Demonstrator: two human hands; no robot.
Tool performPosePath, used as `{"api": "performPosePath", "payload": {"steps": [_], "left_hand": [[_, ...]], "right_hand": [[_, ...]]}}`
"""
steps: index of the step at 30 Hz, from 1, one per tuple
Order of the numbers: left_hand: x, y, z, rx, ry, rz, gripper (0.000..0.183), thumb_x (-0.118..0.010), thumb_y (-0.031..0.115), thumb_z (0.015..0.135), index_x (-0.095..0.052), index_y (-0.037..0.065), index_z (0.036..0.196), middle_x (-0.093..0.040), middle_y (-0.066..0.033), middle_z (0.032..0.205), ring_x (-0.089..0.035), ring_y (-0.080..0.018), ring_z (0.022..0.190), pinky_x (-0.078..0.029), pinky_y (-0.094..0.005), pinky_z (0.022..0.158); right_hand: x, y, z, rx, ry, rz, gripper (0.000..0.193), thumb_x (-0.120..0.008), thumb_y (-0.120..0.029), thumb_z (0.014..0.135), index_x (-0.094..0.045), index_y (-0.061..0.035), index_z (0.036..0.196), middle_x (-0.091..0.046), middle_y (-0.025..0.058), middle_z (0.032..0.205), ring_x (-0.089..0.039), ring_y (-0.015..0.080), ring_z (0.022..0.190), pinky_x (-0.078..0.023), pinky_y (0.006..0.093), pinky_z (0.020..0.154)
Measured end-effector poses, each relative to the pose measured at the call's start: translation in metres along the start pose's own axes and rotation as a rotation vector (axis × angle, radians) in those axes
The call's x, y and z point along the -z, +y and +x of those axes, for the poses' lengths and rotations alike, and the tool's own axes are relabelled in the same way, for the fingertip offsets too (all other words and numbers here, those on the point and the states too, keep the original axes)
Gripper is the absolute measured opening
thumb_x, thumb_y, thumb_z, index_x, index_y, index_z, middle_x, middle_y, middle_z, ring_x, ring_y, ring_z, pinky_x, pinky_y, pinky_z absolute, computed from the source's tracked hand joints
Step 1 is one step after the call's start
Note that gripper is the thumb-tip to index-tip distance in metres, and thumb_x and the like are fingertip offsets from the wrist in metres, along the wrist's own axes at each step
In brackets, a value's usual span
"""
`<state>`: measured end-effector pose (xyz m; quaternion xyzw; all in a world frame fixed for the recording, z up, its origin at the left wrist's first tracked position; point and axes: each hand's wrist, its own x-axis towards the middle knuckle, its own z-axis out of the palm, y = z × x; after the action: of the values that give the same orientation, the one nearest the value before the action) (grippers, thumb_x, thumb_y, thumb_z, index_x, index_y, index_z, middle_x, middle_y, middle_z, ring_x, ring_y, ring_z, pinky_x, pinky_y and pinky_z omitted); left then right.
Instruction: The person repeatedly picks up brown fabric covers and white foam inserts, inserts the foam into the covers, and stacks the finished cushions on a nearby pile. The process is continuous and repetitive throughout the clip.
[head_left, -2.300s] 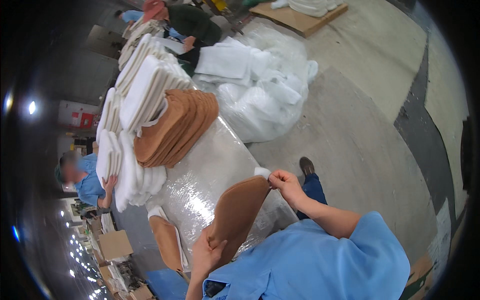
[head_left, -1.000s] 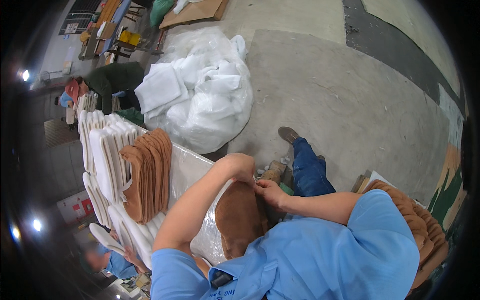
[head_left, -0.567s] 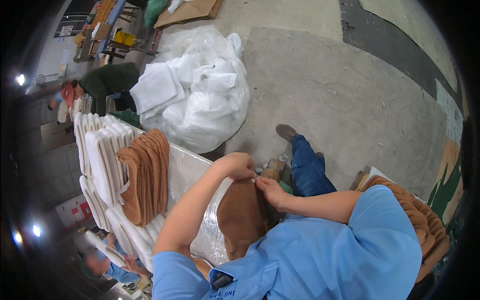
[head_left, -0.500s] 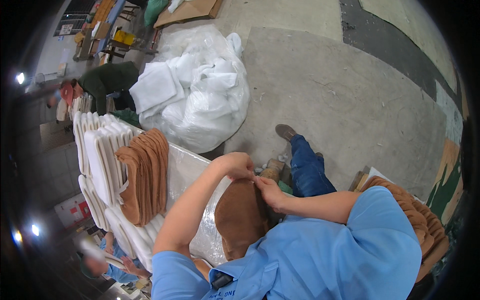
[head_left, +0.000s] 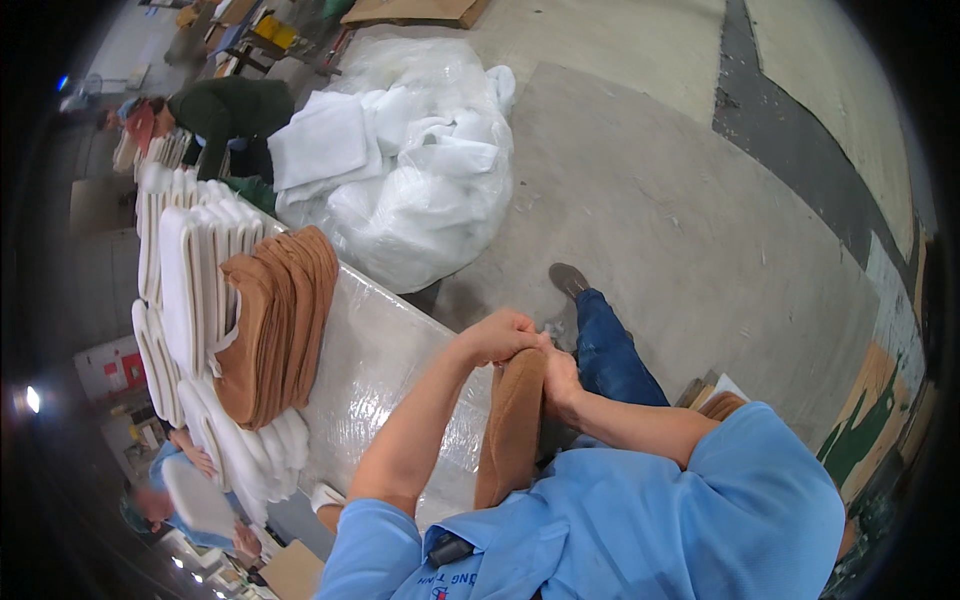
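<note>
The left hand (head_left: 503, 335) and right hand (head_left: 560, 378) are pinching the brown pad's (head_left: 508, 435) far end near the bench's (head_left: 385, 335) right edge; it is now turning edge-on, suggesting handling is continuing.

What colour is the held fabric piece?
The fabric piece is brown, clearest in the head view.

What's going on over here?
A person in a blue shirt has the left hand and right hand together at the top end of a brown fabric piece, beside a plastic-covered table. A brown stack leans against white padded pieces there. Across the table, a co-worker holds a loose white pad.
</note>
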<state>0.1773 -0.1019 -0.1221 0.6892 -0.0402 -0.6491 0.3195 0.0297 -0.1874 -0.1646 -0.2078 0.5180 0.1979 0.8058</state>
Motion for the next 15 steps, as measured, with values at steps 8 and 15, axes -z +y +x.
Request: {"api": "performPosePath", "payload": {"steps": [8,15], "left_hand": [[-0.003,-0.053,0.013,-0.251,0.396,0.001,0.03,-0.073,0.025,0.095,-0.064,0.005,0.075,-0.059,0.0009,0.068,-0.05,-0.0092,0.063,-0.042,-0.0321,0.054],[-0.003,-0.082,0.034,-0.121,0.533,-0.158,0.035,-0.076,0.032,0.091,-0.067,0.001,0.077,-0.067,-0.0067,0.071,-0.059,-0.0152,0.067,-0.048,-0.0377,0.06]], "right_hand": [[-0.006,-0.01,0.037,0.063,0.049,-0.314,0.054,-0.054,-0.049,0.11,-0.072,0.0022,0.111,-0.073,0.0154,0.109,-0.068,0.0237,0.095,-0.054,0.0418,0.081],[-0.009,0.0,0.071,0.055,0.017,-0.441,0.046,-0.058,-0.043,0.109,-0.072,0.0008,0.111,-0.074,0.0145,0.107,-0.07,0.0257,0.085,-0.057,0.0412,0.074]]}}
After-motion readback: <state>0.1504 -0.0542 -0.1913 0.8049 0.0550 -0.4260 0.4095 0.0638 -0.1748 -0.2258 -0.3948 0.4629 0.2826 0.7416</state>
